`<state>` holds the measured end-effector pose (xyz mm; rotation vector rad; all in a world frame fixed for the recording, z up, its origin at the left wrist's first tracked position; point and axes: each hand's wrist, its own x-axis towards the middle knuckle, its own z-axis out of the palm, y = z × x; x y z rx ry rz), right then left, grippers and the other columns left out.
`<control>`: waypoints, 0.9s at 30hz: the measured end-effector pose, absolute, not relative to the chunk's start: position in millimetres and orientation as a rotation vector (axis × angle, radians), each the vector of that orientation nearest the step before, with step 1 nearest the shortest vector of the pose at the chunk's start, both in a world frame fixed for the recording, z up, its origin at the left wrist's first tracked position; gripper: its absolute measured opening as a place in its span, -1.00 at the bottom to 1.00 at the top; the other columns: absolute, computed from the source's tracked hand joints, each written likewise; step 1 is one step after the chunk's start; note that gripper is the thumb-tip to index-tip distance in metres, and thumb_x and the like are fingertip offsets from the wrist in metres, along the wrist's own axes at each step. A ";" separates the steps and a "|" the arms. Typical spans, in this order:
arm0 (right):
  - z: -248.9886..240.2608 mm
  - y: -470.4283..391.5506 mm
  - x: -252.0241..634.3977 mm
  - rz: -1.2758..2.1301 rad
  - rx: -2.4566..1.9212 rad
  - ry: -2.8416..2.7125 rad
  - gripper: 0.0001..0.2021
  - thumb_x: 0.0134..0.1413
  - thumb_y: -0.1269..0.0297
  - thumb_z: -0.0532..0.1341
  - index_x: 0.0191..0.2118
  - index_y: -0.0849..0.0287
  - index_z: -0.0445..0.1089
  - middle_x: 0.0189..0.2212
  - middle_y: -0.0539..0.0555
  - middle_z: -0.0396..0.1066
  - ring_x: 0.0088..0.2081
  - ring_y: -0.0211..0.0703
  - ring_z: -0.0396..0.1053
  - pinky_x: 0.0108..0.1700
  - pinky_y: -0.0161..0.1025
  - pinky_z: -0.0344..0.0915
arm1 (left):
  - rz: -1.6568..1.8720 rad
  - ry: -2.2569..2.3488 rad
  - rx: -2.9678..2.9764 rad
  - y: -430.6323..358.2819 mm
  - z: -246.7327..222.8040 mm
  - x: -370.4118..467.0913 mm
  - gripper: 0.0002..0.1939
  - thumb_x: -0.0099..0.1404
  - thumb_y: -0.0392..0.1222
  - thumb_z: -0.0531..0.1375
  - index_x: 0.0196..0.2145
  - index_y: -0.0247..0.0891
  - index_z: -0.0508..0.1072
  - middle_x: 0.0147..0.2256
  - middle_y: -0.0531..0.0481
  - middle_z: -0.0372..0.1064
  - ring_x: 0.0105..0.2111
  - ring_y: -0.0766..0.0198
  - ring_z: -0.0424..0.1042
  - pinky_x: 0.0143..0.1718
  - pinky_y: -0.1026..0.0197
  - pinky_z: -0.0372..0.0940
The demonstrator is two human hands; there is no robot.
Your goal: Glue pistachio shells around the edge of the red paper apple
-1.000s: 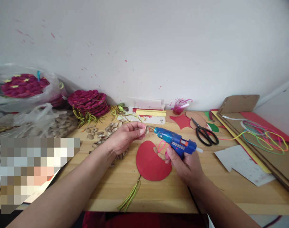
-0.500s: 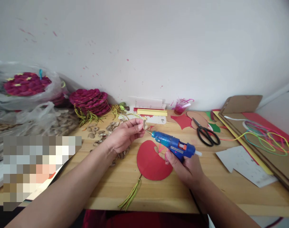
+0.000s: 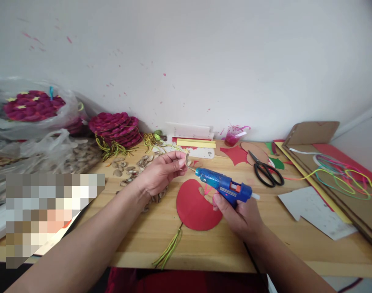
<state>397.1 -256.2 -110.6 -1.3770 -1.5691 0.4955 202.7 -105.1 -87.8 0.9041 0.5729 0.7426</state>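
Between thumb and fingertips, my left hand (image 3: 166,173) pinches a small brown shell-like piece (image 3: 188,160). The metal tip of a blue glue gun (image 3: 216,182) is at that piece; whether they touch is hard to tell. My right hand (image 3: 242,215) is wrapped round the gun's handle. Below the gun, a red disc (image 3: 196,207) lies on the wooden table (image 3: 222,254), with a few brown pieces at its upper right edge, partly hidden by the gun. A yellow-green tassel (image 3: 170,248) hangs from the disc's lower edge. More loose brown pieces (image 3: 130,171) lie beside and behind my left hand.
Black scissors (image 3: 268,173) lie on the right near tangled coloured cord (image 3: 344,175) and cardboard (image 3: 311,134). A cup (image 3: 231,138) stands near the wall. Stacked purple discs (image 3: 115,128) and plastic bags (image 3: 66,97) occupy the left. White paper (image 3: 317,211) lies at the right.
The view has shifted very slightly. My left hand still pinches the small piece and my right hand still holds the glue gun, its tip at the piece in both frames.
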 end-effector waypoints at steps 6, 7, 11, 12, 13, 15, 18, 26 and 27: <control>-108.2 -255.6 395.0 0.474 -1.386 -1.552 -0.89 0.26 0.33 0.24 -0.25 0.13 0.54 -0.50 0.00 0.51 -0.51 -0.18 0.50 -0.29 -0.22 0.52 | 0.742 0.588 0.901 -105.5 -86.8 202.0 -0.58 -0.12 -0.14 0.59 -0.35 -0.31 0.54 -0.40 0.08 0.41 -0.44 0.39 0.43 -0.32 0.32 0.37; -107.3 -255.4 394.8 0.466 -1.388 -1.550 -0.89 0.25 0.33 0.24 -0.26 0.13 0.54 -0.50 0.00 0.52 -0.50 -0.18 0.50 -0.30 -0.23 0.52 | 0.741 0.589 0.900 -105.5 -86.9 202.1 -0.57 -0.12 -0.14 0.59 -0.35 -0.31 0.55 -0.40 0.08 0.41 -0.44 0.39 0.43 -0.32 0.32 0.37; -104.7 -255.0 395.0 0.439 -1.389 -1.560 -0.87 0.24 0.35 0.25 -0.35 0.13 0.51 -0.50 0.01 0.53 -0.48 -0.18 0.51 -0.34 -0.28 0.49 | 0.743 0.588 0.892 -105.4 -87.3 202.8 -0.58 -0.13 -0.15 0.59 -0.35 -0.31 0.55 -0.40 0.08 0.42 -0.44 0.39 0.44 -0.32 0.32 0.37; -104.3 -255.0 395.1 0.433 -1.390 -1.559 -0.86 0.23 0.35 0.25 -0.37 0.12 0.50 -0.51 0.01 0.52 -0.48 -0.18 0.51 -0.34 -0.28 0.49 | 0.743 0.584 0.890 -105.4 -87.3 202.7 -0.58 -0.12 -0.15 0.59 -0.35 -0.31 0.55 -0.40 0.07 0.42 -0.44 0.39 0.44 -0.32 0.31 0.37; -104.1 -255.1 395.1 0.428 -1.391 -1.557 -0.85 0.23 0.35 0.25 -0.39 0.12 0.50 -0.51 0.01 0.52 -0.49 -0.19 0.50 -0.34 -0.28 0.49 | 0.743 0.581 0.888 -105.4 -87.3 202.6 -0.58 -0.12 -0.15 0.59 -0.35 -0.31 0.55 -0.41 0.07 0.43 -0.44 0.38 0.45 -0.32 0.31 0.37; -103.8 -255.4 395.2 0.417 -1.390 -1.558 -0.85 0.23 0.35 0.25 -0.39 0.12 0.50 -0.51 0.00 0.52 -0.50 -0.20 0.49 -0.33 -0.28 0.49 | 0.741 0.578 0.883 -105.4 -87.1 202.1 -0.58 -0.12 -0.16 0.59 -0.34 -0.32 0.55 -0.42 0.07 0.43 -0.44 0.38 0.45 -0.32 0.31 0.37; -104.7 -255.7 395.0 0.412 -1.382 -1.553 -0.88 0.24 0.36 0.25 -0.30 0.12 0.54 -0.47 0.01 0.54 -0.52 -0.22 0.47 -0.34 -0.29 0.50 | 0.742 0.578 0.873 -105.7 -86.6 201.6 -0.58 -0.13 -0.17 0.59 -0.34 -0.32 0.55 -0.42 0.07 0.43 -0.44 0.37 0.45 -0.31 0.30 0.37; -107.6 -255.2 393.1 0.496 -1.393 -1.480 -0.91 0.23 0.31 0.26 -0.27 0.11 0.53 -0.54 -0.01 0.49 -0.55 -0.19 0.46 -0.38 -0.26 0.51 | 0.738 0.587 0.872 -106.2 -86.6 202.8 -0.56 -0.13 -0.16 0.59 -0.34 -0.32 0.54 -0.43 0.07 0.42 -0.44 0.38 0.43 -0.32 0.30 0.36; -107.0 -255.2 392.8 0.500 -1.392 -1.483 -0.91 0.23 0.30 0.26 -0.29 0.11 0.52 -0.55 -0.01 0.49 -0.55 -0.18 0.47 -0.39 -0.26 0.50 | 0.737 0.586 0.876 -106.0 -86.9 202.9 -0.57 -0.12 -0.16 0.59 -0.34 -0.32 0.54 -0.42 0.07 0.41 -0.44 0.38 0.43 -0.32 0.30 0.36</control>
